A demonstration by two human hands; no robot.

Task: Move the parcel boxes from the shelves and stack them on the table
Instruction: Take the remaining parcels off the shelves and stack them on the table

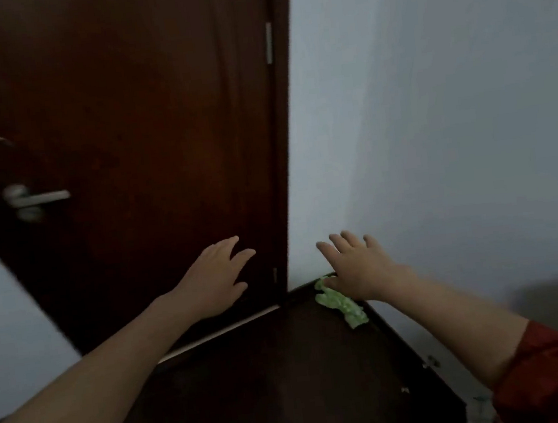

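Observation:
No parcel box, shelf or table shows in the head view. My left hand (215, 276) is stretched forward in front of the dark wooden door, fingers spread and holding nothing. My right hand (355, 265) is stretched forward too, fingers straight and spread, empty, in front of the pale wall and just above a crumpled green scrap (344, 306). The picture is dim and somewhat blurred.
A dark brown door (125, 141) with a metal lever handle (38, 198) fills the left and centre. A pale grey wall (449, 107) is on the right. The dark floor (271, 384) lies below. A red sleeve (556, 375) covers my right upper arm.

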